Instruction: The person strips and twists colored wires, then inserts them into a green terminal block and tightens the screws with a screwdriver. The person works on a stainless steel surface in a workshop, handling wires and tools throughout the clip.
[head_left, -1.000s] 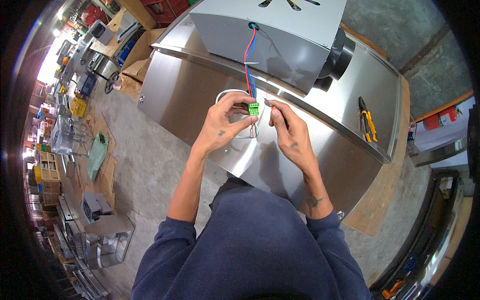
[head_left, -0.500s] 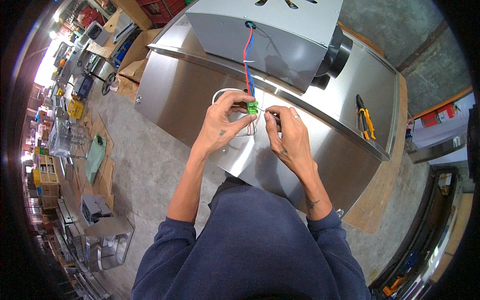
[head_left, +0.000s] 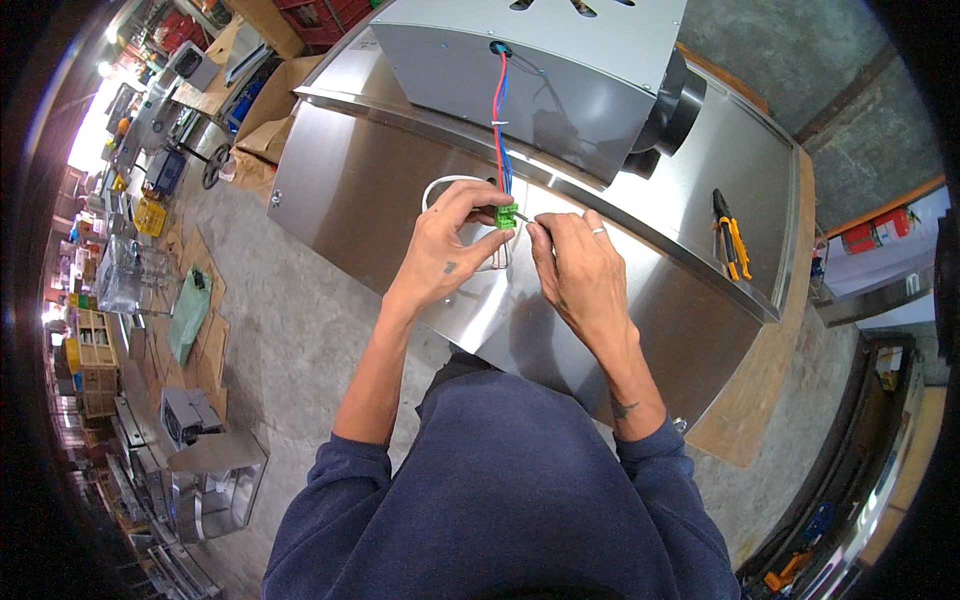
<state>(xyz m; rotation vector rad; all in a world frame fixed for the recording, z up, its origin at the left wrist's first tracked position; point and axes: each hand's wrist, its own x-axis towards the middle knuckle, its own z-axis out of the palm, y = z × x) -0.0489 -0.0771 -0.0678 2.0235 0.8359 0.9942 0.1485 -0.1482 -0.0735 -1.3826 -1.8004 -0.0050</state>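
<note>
Keeping steady the green connector (head_left: 506, 216) pinched in the left hand (head_left: 438, 247) below the wires (head_left: 503, 165) is advised, while the apparent screwdriver (head_left: 525, 219) gripped in the right hand (head_left: 588, 268) is best guided straight.

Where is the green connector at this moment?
In the head view, the green connector is above and slightly right of centre, between thumb and fingers of the left hand, at the lower end of the red and blue wires.
</note>
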